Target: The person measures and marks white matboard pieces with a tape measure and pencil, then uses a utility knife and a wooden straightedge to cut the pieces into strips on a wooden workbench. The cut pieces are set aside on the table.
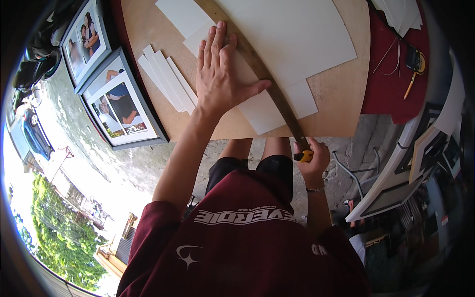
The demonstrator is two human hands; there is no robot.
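My left hand (216, 81) lies flat with its fingers apart, pressing on a white card sheet (264, 114) and the edge of a long brown straightedge (257, 67). The thumb reaches onto the straightedge. My right hand (316, 161) is closed around a yellow and black utility knife (304, 156) at the straightedge's near end, by the table's front edge; its blade cannot be made out. Beyond the straightedge lies a large white sheet (302, 39). Several narrow white card strips (168, 79) lie left of my left hand.
The brown board (341, 94) forms the work surface. Two framed photos (118, 99) stand along its left side. On the dark red cloth (386, 94) at right lie a yellow-black tape measure (415, 60) and thin wires. More frames (396, 190) lean at the lower right.
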